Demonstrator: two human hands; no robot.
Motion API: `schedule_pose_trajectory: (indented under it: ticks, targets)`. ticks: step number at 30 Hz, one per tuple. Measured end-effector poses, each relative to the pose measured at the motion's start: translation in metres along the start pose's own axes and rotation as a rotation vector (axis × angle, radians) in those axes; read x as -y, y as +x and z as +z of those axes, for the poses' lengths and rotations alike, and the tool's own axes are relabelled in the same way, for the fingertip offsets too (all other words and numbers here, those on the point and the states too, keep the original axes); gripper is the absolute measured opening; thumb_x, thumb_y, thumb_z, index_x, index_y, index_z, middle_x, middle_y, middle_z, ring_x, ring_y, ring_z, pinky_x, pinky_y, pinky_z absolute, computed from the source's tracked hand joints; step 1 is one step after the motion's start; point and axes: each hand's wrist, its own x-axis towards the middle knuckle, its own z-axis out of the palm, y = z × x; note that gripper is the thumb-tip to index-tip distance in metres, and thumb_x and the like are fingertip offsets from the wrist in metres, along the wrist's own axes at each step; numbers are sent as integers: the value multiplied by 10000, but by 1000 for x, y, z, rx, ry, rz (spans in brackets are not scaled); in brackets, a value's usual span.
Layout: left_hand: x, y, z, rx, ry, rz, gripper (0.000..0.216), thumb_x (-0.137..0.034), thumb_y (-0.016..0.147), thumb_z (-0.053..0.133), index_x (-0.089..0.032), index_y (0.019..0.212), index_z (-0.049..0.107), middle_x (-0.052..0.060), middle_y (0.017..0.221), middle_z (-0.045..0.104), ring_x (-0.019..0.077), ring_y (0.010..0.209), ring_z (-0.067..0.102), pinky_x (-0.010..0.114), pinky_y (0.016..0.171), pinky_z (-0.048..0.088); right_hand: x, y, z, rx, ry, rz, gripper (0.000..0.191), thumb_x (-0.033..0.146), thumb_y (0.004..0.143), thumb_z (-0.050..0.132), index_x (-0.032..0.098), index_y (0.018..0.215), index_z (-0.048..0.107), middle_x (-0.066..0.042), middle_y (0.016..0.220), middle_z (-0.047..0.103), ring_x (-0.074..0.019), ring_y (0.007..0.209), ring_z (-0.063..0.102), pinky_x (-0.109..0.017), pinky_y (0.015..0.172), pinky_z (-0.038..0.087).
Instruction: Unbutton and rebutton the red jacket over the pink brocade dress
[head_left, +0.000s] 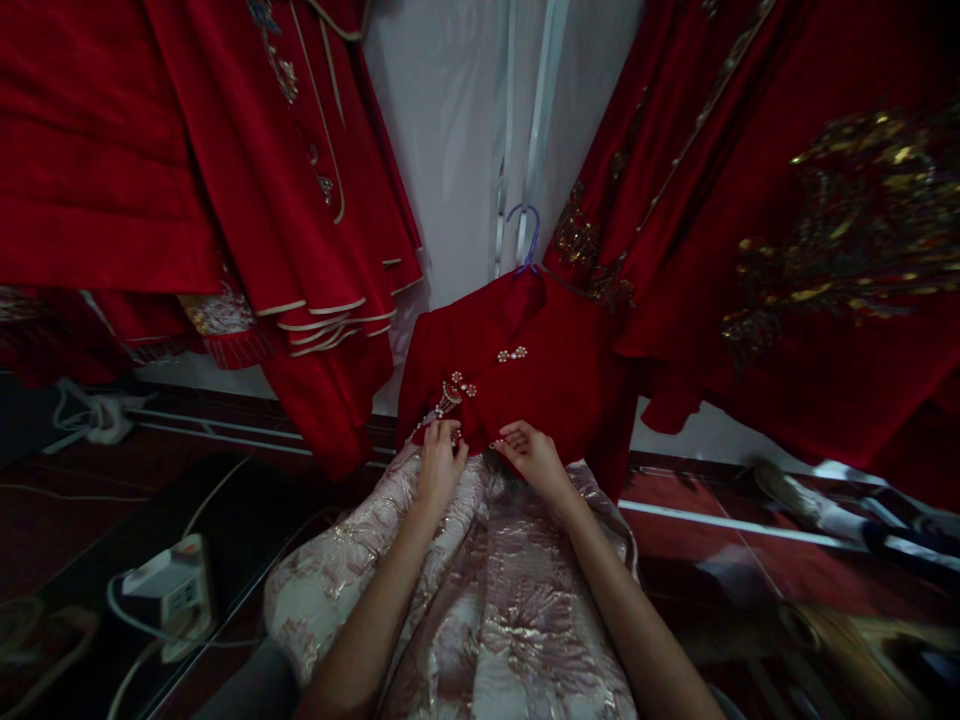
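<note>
Now held: red velvet jacket (pixel 555 385), lower front edge.
Left hand (pixel 439 458): pinching cloth.
Right hand (pixel 534 457): pinching cloth.
Handling: likely soft, limp; grip the edge, spare pearl clasps (pixel 512 354).

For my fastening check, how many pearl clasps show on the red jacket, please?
2: upper clasp below the hanger, lower clasp above the left hand; more may be hidden.

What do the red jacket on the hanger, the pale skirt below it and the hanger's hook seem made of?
The red jacket: probably velvet, matte deep pile that swallows light. The pale skirt: likely brocade, woven floral pattern with metallic glints. The hanger hook: thin bluish-purple loop, perhaps coated wire or plastic; too small to tell.
</note>
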Motion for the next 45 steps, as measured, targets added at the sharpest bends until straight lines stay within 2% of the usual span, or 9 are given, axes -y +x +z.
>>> schedule_pose_trajectory:
  ticks: [5, 13, 15, 18, 23, 29, 38, 42, 45]
  targets:
    - [-15, -7, 9, 22, -300, -73, 240, -179, 768, 559, -187, 1008, 539, 64, 962, 558, 173, 903, 570, 309, 772, 517, 20, 3, -4, 95, 153, -38, 277, 376, 721, 668, 167, 900, 632, -36, 791, 673, -136, 733, 631, -247, 670, 506]
    - [-13, -10, 8, -62, -410, -157, 263, -150, 742, 563, -191, 1001, 546, 64, 1036, 518, 128, 875, 562, 255, 708, 533, 13, 3, 9, -63, 111, -3, 230, 342, 737, 650, 174, 894, 638, -32, 760, 676, -140, 672, 639, -259, 646, 528]
    - [-11, -10, 7, -99, -393, -193, 235, -177, 727, 598, -182, 954, 536, 51, 958, 544, 120, 804, 567, 238, 665, 521, 10, 2, 10, -60, 127, -18, 247, 357, 738, 651, 176, 906, 644, -35, 780, 682, -144, 691, 646, -265, 664, 534]
    - [-11, -10, 9, -57, -426, -250, 195, -223, 715, 632, -178, 876, 533, 21, 810, 580, 114, 718, 582, 218, 618, 496, 9, 1, 9, -43, 146, -29, 270, 382, 723, 667, 180, 901, 654, -35, 783, 687, -148, 703, 653, -269, 674, 541]
    - [-14, -10, 13, 21, -615, -311, 212, -203, 682, 651, -168, 866, 551, 22, 783, 624, 117, 725, 619, 240, 688, 513, 14, -1, 7, -11, 159, -58, 272, 377, 726, 666, 177, 910, 659, -35, 793, 690, -145, 716, 658, -266, 687, 546]
    - [-12, -12, 15, 73, -724, -342, 197, -201, 685, 651, -155, 871, 605, 49, 840, 663, 129, 771, 642, 269, 748, 524, 22, -3, 10, -81, 98, -83, 218, 324, 767, 620, 180, 927, 651, -40, 808, 678, -140, 701, 646, -261, 651, 548]
    - [-9, -11, 13, 90, -691, -386, 193, -235, 681, 666, -148, 853, 666, 66, 832, 700, 153, 769, 657, 298, 757, 525, 24, -7, 14, -123, -10, -145, 170, 268, 797, 561, 199, 927, 647, -41, 848, 660, -142, 705, 634, -272, 671, 546]
    - [-8, -11, 11, 140, -610, -327, 145, -224, 722, 620, -162, 846, 661, 56, 832, 697, 153, 778, 652, 286, 733, 519, 21, -6, 15, -133, -42, -138, 168, 253, 803, 531, 195, 925, 632, -45, 848, 650, -142, 713, 622, -270, 666, 534]
    - [-10, -12, 10, 73, -511, -281, 156, -181, 734, 579, -171, 883, 624, 41, 843, 666, 130, 753, 626, 246, 677, 503, 20, -6, 11, -146, -76, -110, 195, 226, 746, 570, 185, 936, 585, -47, 850, 632, -146, 707, 603, -258, 615, 516]
